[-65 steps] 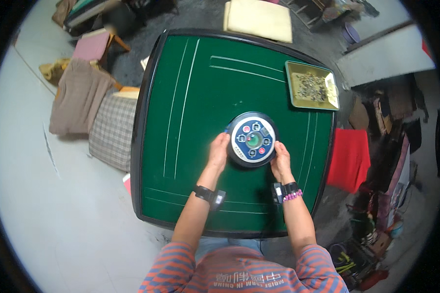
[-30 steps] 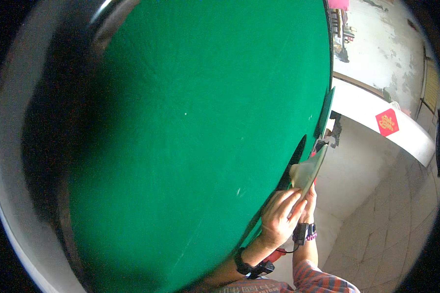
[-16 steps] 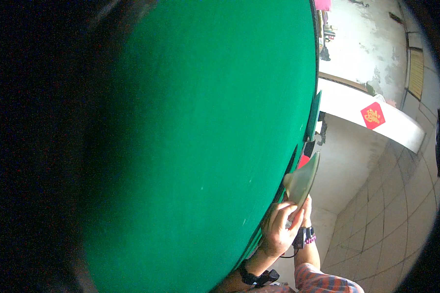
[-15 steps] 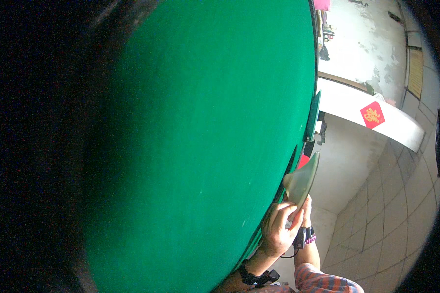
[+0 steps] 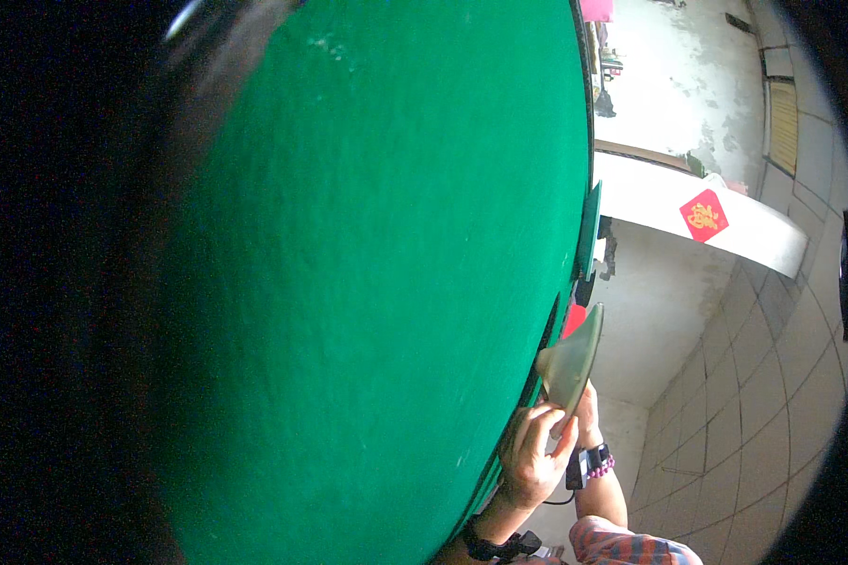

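Note:
A shallow, cone-shaped piece [image 5: 572, 365] of translucent pale green stands on edge between my hands, its wide rim to the right and its small knob-like tip to the left. From the picture alone I cannot tell whether it is a lid or a dish. My left hand [image 5: 534, 460], with a black band on the wrist, pinches its lower edge between thumb and fingers. Behind that edge is my right hand [image 5: 587, 414], its fingers mostly hidden by the piece. A black wrist device and purple beads circle the right wrist.
A large green surface [image 5: 367, 282] fills the left and middle, its dark edge running close beside the hands. Beyond the piece are a red object [image 5: 575, 320] and a narrow green panel [image 5: 590, 231]. On the right are a tiled area [image 5: 735, 424] and a red paper diamond [image 5: 704, 216].
The whole view has shifted a little, so the surface edge and the wall sit further left. My hands and the pale green piece appear slightly lower and further left, with the hold unchanged.

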Demonstrator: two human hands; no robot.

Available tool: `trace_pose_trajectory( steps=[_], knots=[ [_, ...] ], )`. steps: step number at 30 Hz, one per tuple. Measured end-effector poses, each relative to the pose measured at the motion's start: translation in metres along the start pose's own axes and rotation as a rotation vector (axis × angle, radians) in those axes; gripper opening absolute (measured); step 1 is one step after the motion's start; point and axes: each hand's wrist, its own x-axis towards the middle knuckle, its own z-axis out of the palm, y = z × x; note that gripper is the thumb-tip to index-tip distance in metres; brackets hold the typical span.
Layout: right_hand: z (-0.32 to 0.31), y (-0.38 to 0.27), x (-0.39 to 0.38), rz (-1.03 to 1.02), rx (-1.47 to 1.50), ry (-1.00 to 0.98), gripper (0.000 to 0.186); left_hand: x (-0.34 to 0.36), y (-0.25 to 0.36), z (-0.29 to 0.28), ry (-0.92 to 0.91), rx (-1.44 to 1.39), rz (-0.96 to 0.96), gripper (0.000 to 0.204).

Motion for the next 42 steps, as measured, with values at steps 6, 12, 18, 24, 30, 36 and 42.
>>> trace_pose_trajectory(
  steps=[6,12,18,24,30,36,42],
  knots=[
    [0.001,-0.007,0.004,-0.271,-0.273,-0.095,0.034,-0.007,-0.012,-0.002,-0.006,-0.015,0.038,0.028],
    [-0.002,-0.001,0.006,-0.223,-0.172,0.055,0.031,-0.012,-0.025,-0.002,-0.036,-0.063,0.158,0.03],
    [0.019,-0.002,-0.002,-0.228,-0.198,0.088,0.033,-0.013,-0.026,0.0,-0.063,-0.068,0.165,0.028],
    [0.025,-0.001,-0.006,-0.199,-0.179,0.054,0.038,-0.008,-0.025,-0.004,-0.066,-0.07,0.177,0.027],
    [0.025,-0.003,-0.008,-0.18,-0.162,0.049,0.038,-0.01,-0.024,-0.003,-0.077,-0.082,0.157,0.026],
    [0.031,-0.005,-0.009,-0.216,-0.327,0.119,0.04,-0.006,-0.023,-0.006,-0.074,-0.11,0.147,0.026],
    [0.011,-0.001,-0.001,-0.169,-0.155,0.06,0.042,-0.009,-0.026,-0.005,-0.064,-0.118,0.117,0.024]
  ],
)
